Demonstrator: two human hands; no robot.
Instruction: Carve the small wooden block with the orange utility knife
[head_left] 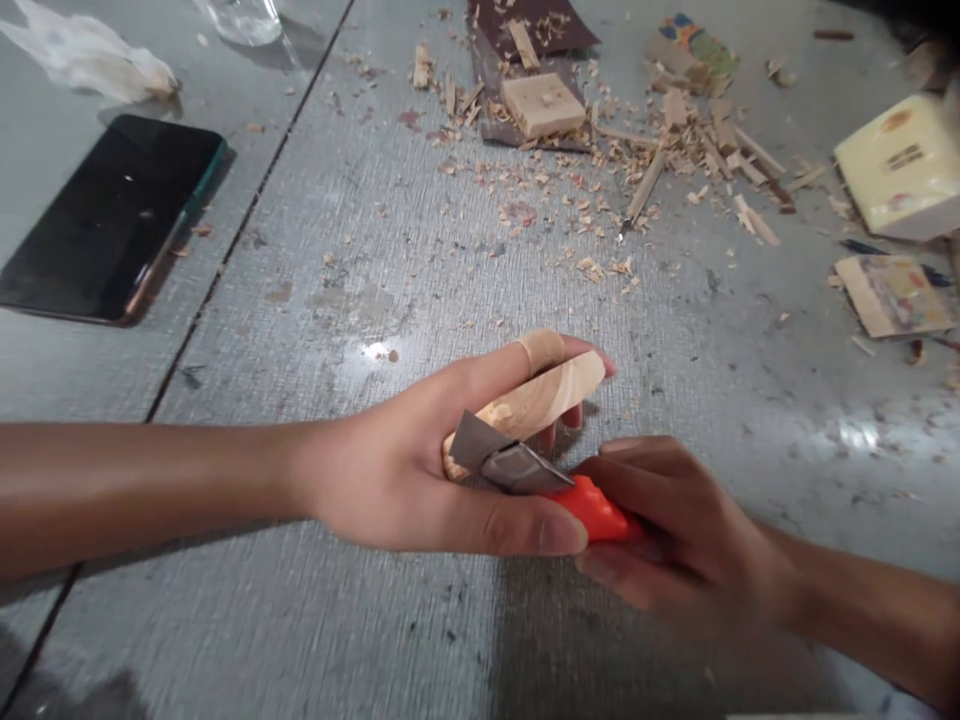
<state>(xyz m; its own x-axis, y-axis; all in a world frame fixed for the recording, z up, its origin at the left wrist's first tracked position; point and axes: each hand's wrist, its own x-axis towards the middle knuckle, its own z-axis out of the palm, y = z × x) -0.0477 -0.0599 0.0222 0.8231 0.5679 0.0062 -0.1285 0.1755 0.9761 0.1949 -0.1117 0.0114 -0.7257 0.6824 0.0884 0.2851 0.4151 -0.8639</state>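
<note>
My left hand (420,460) is closed around a pale carved piece of wood (551,395), which lies along the fingers with its rounded end pointing right. A bandage wraps the index finger. My right hand (690,530) grips the red handle of a utility knife (596,510). The knife's grey blade (480,443) lies against or just over the near side of the wood, close to its left end. My left thumb rests along the knife, its tip touching the red handle. The other left fingers are mostly hidden beneath the wood.
Wood shavings (705,140) and a small square wood block (544,105) on dark sandpaper (495,60) lie at the back. A phone (112,220), crumpled tissue (97,55) and a clear glass (244,15) are at left. A yellow-white packet (904,165) and a patterned wooden piece (892,295) are at right.
</note>
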